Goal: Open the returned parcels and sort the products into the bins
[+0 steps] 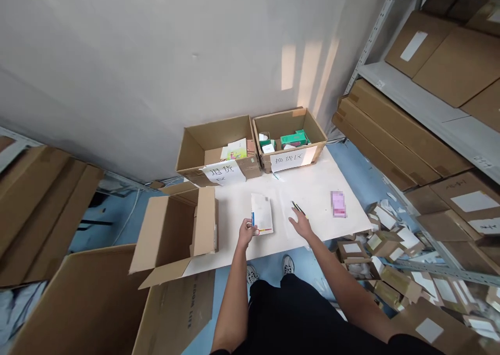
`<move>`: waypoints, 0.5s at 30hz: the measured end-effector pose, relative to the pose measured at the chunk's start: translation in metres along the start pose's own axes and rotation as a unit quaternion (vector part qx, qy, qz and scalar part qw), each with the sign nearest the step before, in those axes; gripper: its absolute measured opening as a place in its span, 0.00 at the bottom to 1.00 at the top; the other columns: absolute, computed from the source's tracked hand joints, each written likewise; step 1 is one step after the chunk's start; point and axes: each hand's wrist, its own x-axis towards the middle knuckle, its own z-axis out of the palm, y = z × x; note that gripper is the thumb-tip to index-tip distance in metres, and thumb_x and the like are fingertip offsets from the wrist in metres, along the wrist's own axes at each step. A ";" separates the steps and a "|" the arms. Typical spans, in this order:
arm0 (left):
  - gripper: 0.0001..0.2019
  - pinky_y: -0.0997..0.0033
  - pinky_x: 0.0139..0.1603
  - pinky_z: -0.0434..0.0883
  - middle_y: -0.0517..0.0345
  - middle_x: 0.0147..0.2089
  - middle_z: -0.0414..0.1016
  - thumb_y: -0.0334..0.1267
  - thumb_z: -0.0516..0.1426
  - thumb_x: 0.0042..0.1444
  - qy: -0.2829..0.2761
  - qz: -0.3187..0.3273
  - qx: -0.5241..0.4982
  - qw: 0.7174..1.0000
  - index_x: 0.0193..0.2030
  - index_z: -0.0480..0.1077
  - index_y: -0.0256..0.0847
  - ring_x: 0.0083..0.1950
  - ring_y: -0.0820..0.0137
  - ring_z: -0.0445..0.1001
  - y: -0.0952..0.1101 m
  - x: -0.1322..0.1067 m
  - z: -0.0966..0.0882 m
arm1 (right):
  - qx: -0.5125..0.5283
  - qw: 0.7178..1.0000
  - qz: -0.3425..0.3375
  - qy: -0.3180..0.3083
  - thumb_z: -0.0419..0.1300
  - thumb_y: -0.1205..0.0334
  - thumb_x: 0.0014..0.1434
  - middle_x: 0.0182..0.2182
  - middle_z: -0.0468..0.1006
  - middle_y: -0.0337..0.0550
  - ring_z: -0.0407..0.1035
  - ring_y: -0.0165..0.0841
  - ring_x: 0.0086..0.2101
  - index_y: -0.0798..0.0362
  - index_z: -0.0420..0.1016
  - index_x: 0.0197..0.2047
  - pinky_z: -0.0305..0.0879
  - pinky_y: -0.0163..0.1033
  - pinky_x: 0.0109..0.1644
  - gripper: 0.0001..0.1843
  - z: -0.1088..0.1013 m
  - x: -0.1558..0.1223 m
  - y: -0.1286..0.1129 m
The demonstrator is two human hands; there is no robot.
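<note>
My left hand (246,233) is closed on the lower left edge of a white book (262,212), thumb on its cover. The book has a blue strip on one side and lies over the white table (234,245). To its right, my right hand (301,224) reaches over the table with its fingers apart. Its fingertips are at some dark, slim pens (297,206); whether they touch them I cannot tell. Between the hands lies what looks like a clear plastic sheet (285,217).
Two labelled cartons stand at the back: one with books (224,174), one with green and white boxes (291,160). An open carton (205,222) sits at the table's left. A blurred pink item (338,204) lies right. Shelves (422,94) and heaped small boxes (394,282) flank the right side.
</note>
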 end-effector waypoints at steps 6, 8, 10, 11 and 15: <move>0.26 0.66 0.40 0.79 0.59 0.43 0.79 0.54 0.70 0.48 -0.117 0.121 -0.180 0.969 0.44 0.63 0.45 0.39 0.68 0.80 0.069 -0.039 -0.036 | 0.225 0.970 -0.011 -0.088 0.68 0.40 0.57 0.65 0.71 0.57 0.75 0.44 0.56 0.47 0.60 0.75 0.71 0.52 0.61 0.48 0.000 0.025 -0.092; 0.26 0.66 0.41 0.78 0.57 0.44 0.79 0.53 0.70 0.49 -0.127 0.154 -0.182 0.963 0.46 0.64 0.44 0.40 0.67 0.80 0.092 -0.052 -0.052 | 0.311 0.942 -0.039 -0.117 0.72 0.39 0.52 0.57 0.78 0.55 0.77 0.43 0.51 0.50 0.63 0.72 0.72 0.52 0.59 0.51 -0.014 0.028 -0.122; 0.29 0.67 0.41 0.78 0.57 0.44 0.79 0.52 0.71 0.49 -0.128 0.174 -0.174 0.961 0.52 0.66 0.44 0.41 0.68 0.79 0.111 -0.063 -0.068 | 0.371 0.916 -0.078 -0.132 0.75 0.39 0.47 0.47 0.82 0.48 0.78 0.43 0.47 0.50 0.68 0.65 0.72 0.53 0.58 0.48 -0.032 0.026 -0.148; 0.32 0.68 0.41 0.77 0.57 0.44 0.78 0.50 0.71 0.48 -0.126 0.181 -0.171 0.960 0.57 0.65 0.44 0.41 0.68 0.79 0.118 -0.068 -0.074 | 0.389 0.906 -0.098 -0.133 0.76 0.39 0.45 0.43 0.83 0.45 0.79 0.43 0.46 0.49 0.70 0.62 0.73 0.54 0.58 0.45 -0.040 0.023 -0.159; 0.38 0.68 0.41 0.77 0.55 0.46 0.77 0.47 0.72 0.46 -0.096 0.194 -0.159 0.963 0.64 0.65 0.45 0.43 0.66 0.79 0.135 -0.080 -0.090 | 0.417 0.888 -0.149 -0.126 0.77 0.42 0.47 0.44 0.83 0.44 0.79 0.43 0.46 0.47 0.72 0.54 0.75 0.51 0.56 0.37 -0.065 0.004 -0.191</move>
